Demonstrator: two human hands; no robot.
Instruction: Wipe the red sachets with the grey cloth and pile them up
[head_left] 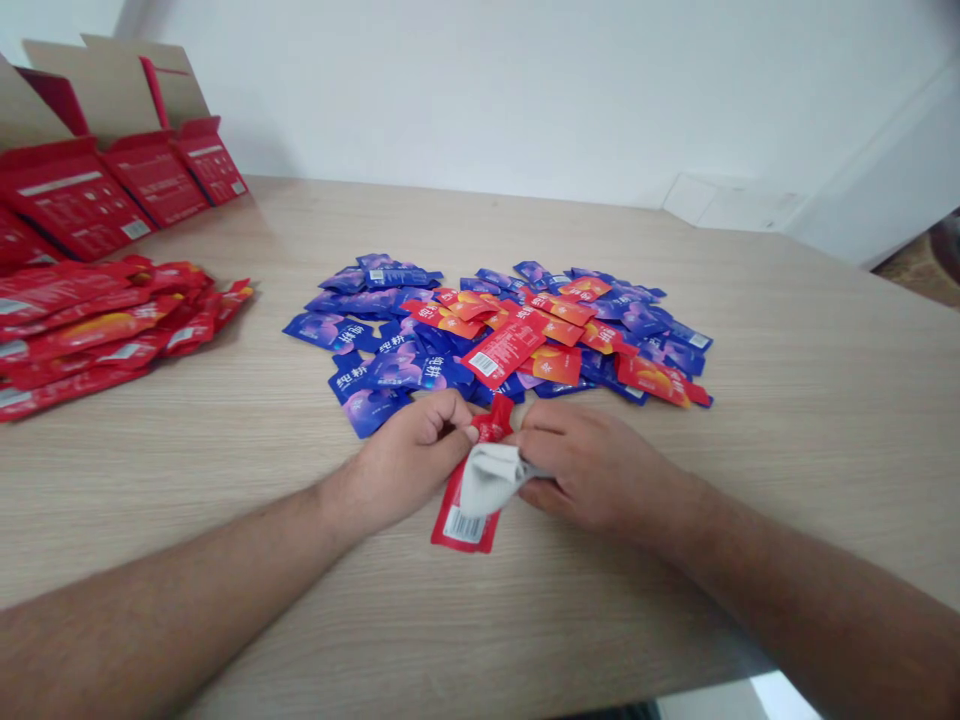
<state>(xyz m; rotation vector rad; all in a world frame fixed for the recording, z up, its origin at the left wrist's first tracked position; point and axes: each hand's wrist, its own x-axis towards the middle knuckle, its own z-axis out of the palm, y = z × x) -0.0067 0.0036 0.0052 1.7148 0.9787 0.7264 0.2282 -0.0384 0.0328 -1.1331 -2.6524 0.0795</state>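
Note:
A red sachet with a white barcode label lies on the table in front of me, its narrow top pointing away. My left hand is closed at the sachet's upper left edge, thumb and index finger pinching it. In my right hand a folded light-grey cloth is gripped, hanging over the middle of the sachet and hiding part of it. Just beyond both hands spreads a pile of blue-purple sachets, with several red-orange sachets on top.
At the left, a stack of red sachets lies on the wooden table. Behind it stand several red cardboard boxes with raised flaps. A white wall borders the table's far side, and a white sheet is at the back right.

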